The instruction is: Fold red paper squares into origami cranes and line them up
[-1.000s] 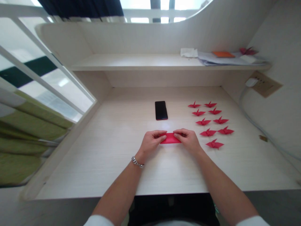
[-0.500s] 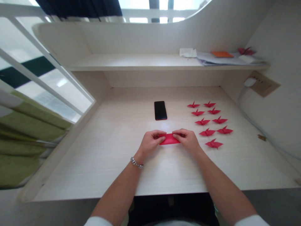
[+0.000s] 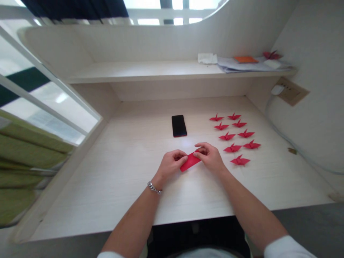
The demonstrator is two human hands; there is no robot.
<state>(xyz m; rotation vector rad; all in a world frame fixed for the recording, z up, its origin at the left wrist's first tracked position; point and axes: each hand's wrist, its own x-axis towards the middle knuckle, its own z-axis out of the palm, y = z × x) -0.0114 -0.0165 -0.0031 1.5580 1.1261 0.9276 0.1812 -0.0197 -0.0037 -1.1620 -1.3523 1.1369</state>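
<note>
A folded strip of red paper lies tilted on the pale wooden desk, its right end raised. My left hand pinches its left end, fingers curled. My right hand pinches the right end with thumb and fingertips. A silver chain bracelet sits on my left wrist.
Several red paper cranes stand in two rows right of my hands. A black phone lies flat behind them. The shelf above holds a tissue, papers, an orange pad and another red crane. A wall socket with a cable is at right.
The red strip has turned from level to slanted, right end up. Both hands shifted slightly with it, and the camera swung a little to the right.
</note>
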